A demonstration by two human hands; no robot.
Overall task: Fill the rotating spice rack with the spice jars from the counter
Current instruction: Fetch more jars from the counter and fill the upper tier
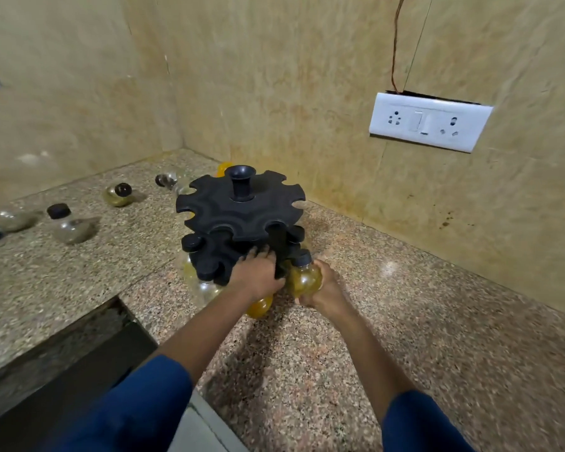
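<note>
A black two-tier rotating spice rack [240, 208] stands on the granite counter [405, 321] near the corner. My left hand [256, 272] grips the edge of its lower tier. My right hand [323, 285] holds a round jar of yellow-brown spice [302, 277] with a black cap, its neck at a slot of the lower tier. Other jars hang in the lower tier: a clear one [206, 285] at the left and an orange one [260, 306] under my left hand. The upper tier's slots look empty. Several loose jars lie on the counter at the left.
Loose jars on the left counter include a yellowish one [118, 194], a clear one [74, 228], another at the edge [10, 220] and one near the rack [168, 181]. An orange jar [224, 168] sits behind the rack. A white socket panel [429, 122] is on the wall. A dark opening [79, 347] lies at lower left.
</note>
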